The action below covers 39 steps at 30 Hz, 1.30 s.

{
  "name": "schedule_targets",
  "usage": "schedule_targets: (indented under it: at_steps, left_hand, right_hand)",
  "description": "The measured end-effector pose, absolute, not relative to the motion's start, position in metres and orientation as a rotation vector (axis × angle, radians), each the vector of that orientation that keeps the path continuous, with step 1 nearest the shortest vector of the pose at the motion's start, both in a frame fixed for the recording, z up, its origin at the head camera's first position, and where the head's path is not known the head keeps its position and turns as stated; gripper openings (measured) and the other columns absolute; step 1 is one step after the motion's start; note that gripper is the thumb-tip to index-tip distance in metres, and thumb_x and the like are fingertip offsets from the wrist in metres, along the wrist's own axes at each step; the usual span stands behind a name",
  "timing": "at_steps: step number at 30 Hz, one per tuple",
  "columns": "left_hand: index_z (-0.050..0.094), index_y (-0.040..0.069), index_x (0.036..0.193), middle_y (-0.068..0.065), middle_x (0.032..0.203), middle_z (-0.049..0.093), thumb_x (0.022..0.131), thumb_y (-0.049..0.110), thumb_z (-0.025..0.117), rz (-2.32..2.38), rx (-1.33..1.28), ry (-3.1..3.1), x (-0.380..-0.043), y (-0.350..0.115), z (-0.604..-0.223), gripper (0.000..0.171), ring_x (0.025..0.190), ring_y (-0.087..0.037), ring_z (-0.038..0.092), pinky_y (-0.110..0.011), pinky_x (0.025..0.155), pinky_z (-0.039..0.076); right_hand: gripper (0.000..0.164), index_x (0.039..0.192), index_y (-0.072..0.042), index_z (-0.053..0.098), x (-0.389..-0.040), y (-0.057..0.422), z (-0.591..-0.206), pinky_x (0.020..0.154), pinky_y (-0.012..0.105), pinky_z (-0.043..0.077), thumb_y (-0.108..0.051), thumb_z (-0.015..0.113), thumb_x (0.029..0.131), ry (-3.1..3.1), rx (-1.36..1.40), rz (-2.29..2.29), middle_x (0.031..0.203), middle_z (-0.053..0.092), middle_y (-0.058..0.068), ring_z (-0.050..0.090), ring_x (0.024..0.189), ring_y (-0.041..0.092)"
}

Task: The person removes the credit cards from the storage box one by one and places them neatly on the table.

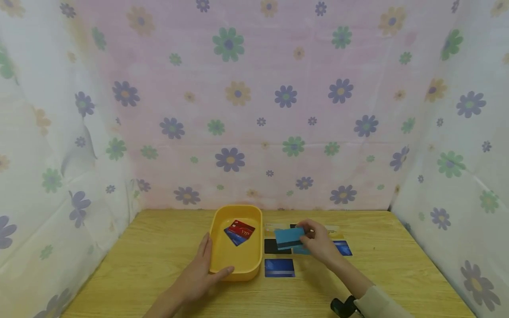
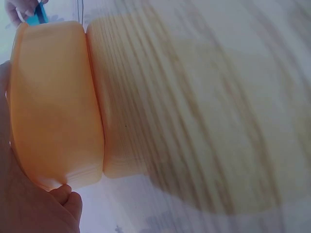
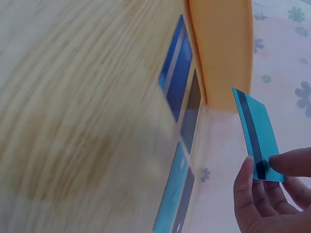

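Note:
My right hand (image 1: 318, 240) pinches a light blue card with a dark stripe (image 3: 257, 133) between thumb and fingers, held above the table just right of a yellow plastic tray (image 1: 236, 276). My left hand (image 1: 196, 269) holds that tray at its near left corner, thumb over the front rim and fingers along the left side. Inside the tray a red VIP card (image 1: 242, 229) partly covers a blue card (image 1: 237, 239). Below the held card lie a black card (image 1: 272, 247) and another light blue card (image 1: 301, 250), both partly hidden. A blue striped card (image 1: 280, 267) lies nearest me.
Further right on the wood-grain table (image 1: 159, 247) lies a dark blue card (image 1: 343, 247), with a yellowish card (image 1: 335, 231) behind it. A pale card (image 1: 273, 229) lies at the back beside the tray. Flowered cloth (image 1: 258, 110) hangs around the back and sides.

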<state>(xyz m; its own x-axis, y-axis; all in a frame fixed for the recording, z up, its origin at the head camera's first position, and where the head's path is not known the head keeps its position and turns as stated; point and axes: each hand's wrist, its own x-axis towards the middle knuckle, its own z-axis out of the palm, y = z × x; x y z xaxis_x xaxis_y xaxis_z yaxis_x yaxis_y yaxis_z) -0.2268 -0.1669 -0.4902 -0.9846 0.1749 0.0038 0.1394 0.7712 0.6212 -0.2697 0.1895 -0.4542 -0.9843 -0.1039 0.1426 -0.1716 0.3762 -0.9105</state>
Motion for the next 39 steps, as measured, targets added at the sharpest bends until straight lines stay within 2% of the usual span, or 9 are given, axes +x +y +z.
schedule_targets:
  at_steps: [5,11,15,18,22,28,34,39]
  left_hand:
    - [0.001,0.000,0.163,-0.018,0.171,-0.004,0.088,0.074,0.062,1.005,0.259,2.907,-0.226,-0.167,-0.490,0.122,0.149,-0.046,0.028,-0.059,0.117,0.031]
    - [0.001,-0.002,0.163,-0.019,0.171,-0.005,0.088,0.073,0.062,1.009,0.270,2.906,-0.226,-0.166,-0.489,0.122,0.149,-0.046,0.029,-0.059,0.116,0.032]
    - [0.000,0.000,0.163,-0.017,0.171,-0.005,0.088,0.074,0.062,1.002,0.267,2.907,-0.227,-0.167,-0.490,0.122,0.150,-0.045,0.027,-0.058,0.117,0.031]
    - [-0.001,0.001,0.163,-0.016,0.171,-0.006,0.088,0.074,0.061,0.998,0.269,2.910,-0.228,-0.168,-0.492,0.123,0.150,-0.044,0.026,-0.057,0.118,0.030]
    - [0.000,0.001,0.163,-0.017,0.171,-0.006,0.088,0.074,0.061,1.000,0.274,2.918,-0.229,-0.168,-0.493,0.122,0.149,-0.044,0.028,-0.058,0.117,0.031]
    - [-0.001,0.001,0.163,-0.017,0.171,-0.006,0.088,0.075,0.061,0.996,0.265,2.918,-0.229,-0.168,-0.493,0.123,0.149,-0.046,0.029,-0.058,0.116,0.032]
    - [-0.001,0.000,0.163,-0.017,0.171,-0.006,0.088,0.075,0.061,1.002,0.278,2.924,-0.230,-0.169,-0.494,0.122,0.149,-0.045,0.028,-0.058,0.117,0.032]
    - [-0.002,0.002,0.164,-0.017,0.171,-0.006,0.088,0.075,0.061,1.021,0.275,2.914,-0.230,-0.169,-0.496,0.123,0.150,-0.045,0.026,-0.058,0.118,0.029]
  right_hand:
    - [0.028,0.121,-0.001,0.066,-0.263,0.206,-0.460,0.065,0.037,0.058,0.009,0.061,0.095,-2.602,0.211,1.644,0.109,0.058,0.016,0.066,0.086,0.026]
    - [0.027,0.119,0.004,0.064,-0.256,0.221,-0.467,0.064,0.041,0.061,0.011,0.062,0.093,-2.605,0.201,1.656,0.111,0.059,0.019,0.067,0.083,0.025]
    - [0.027,0.116,0.005,0.065,-0.251,0.229,-0.472,0.061,0.038,0.061,0.012,0.064,0.091,-2.634,0.173,1.592,0.113,0.062,0.021,0.067,0.089,0.027]
    - [0.027,0.114,0.004,0.067,-0.249,0.235,-0.475,0.066,0.036,0.060,0.011,0.067,0.088,-2.667,0.172,1.509,0.115,0.066,0.020,0.067,0.096,0.029]
    - [0.027,0.112,0.004,0.069,-0.247,0.241,-0.480,0.072,0.033,0.056,0.009,0.071,0.085,-2.727,0.155,1.446,0.115,0.067,0.016,0.066,0.098,0.028]
    - [0.029,0.114,0.008,0.065,-0.244,0.246,-0.490,0.056,0.033,0.057,0.005,0.074,0.086,-2.848,0.216,1.460,0.101,0.064,0.013,0.066,0.080,0.022]
    - [0.030,0.113,0.010,0.069,-0.246,0.246,-0.490,0.058,0.029,0.051,-0.003,0.076,0.086,-2.932,0.364,1.282,0.083,0.066,0.004,0.060,0.069,0.016]
    - [0.030,0.111,0.010,0.070,-0.247,0.243,-0.487,0.060,0.030,0.051,-0.004,0.077,0.085,-2.956,0.354,1.219,0.081,0.066,0.003,0.059,0.070,0.015]
